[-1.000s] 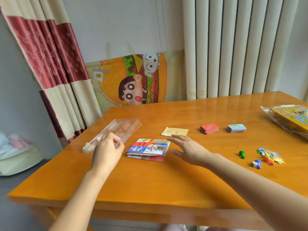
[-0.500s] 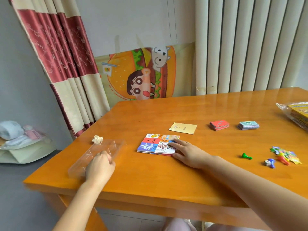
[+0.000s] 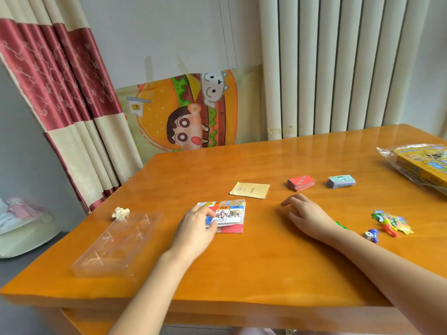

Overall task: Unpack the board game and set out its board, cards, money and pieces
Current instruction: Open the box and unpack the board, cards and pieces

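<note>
The folded game board (image 3: 228, 213) lies on the orange wooden table (image 3: 242, 267), a little left of centre. My left hand (image 3: 196, 229) pinches the board's left edge, thumb on top, and the top layer looks slightly lifted. To the right of the board, my right hand (image 3: 306, 215) hovers low over the table with relaxed fingers and holds nothing. Behind it are a red card stack (image 3: 301, 183), a blue-green money stack (image 3: 341, 181) and a yellow leaflet (image 3: 250, 189). Pawns, a die (image 3: 371, 234) and coloured cut-outs (image 3: 391, 221) lie at the right.
A clear plastic insert tray (image 3: 116, 245) lies near the table's left corner, with a crumpled paper ball (image 3: 120, 212) behind it. The yellow game box in its plastic bag (image 3: 420, 165) sits at the far right edge. Curtains and a cartoon poster stand behind the table.
My left hand let go of the clear tray and moved right onto the board's left edge. My right hand came off the board and drew away to the right.
</note>
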Motion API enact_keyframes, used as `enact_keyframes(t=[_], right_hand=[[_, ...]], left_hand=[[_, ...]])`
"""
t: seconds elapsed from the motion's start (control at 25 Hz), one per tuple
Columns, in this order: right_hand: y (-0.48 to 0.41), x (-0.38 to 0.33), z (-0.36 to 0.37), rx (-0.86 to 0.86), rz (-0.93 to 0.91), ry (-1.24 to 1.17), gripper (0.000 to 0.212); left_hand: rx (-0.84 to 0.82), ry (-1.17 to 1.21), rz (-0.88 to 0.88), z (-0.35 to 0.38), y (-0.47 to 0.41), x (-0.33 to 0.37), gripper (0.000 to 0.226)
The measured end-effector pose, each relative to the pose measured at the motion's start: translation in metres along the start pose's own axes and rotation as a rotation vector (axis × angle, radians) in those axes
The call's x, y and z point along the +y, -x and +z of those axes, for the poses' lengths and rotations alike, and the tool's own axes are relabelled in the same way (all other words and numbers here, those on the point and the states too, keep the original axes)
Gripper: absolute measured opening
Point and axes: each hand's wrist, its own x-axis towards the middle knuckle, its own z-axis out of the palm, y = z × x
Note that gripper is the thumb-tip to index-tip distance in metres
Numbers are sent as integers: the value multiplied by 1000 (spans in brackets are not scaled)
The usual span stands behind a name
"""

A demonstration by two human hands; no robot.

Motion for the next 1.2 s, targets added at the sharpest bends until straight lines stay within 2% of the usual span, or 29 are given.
enact_keyframes(t=[0.2,0.44,0.6,0.72,0.8,0.92,1.0,1.08,1.2], right_hand=[[1,42,-17,81,185,53,26],[-3,63,-30,127,308,85,29],[-14,52,-26,117,288,161,37],[-35,44,-36,65,222,223,53],[-56,49,-49,-28,174,262,68],[-90,54,-64,-350,82,333,91],[-114,54,-69,-508,44,405,101],[-132,54,-74,-605,88,388,98],[-148,60,-74,-592,129,334,79]], left_hand=[[-128,34,68,32,-32,38,25],[-268,36,36,58,-89,54,38],[-458,-79,-8,79,-131,54,63],[-559,-48,102,86,-155,50,75],[-632,-61,174,90,-165,49,81],[-699,-90,218,98,-181,45,87],[-725,-99,208,102,-190,42,87],[-708,-85,198,104,-197,39,80],[-683,-46,209,106,-202,33,69]])
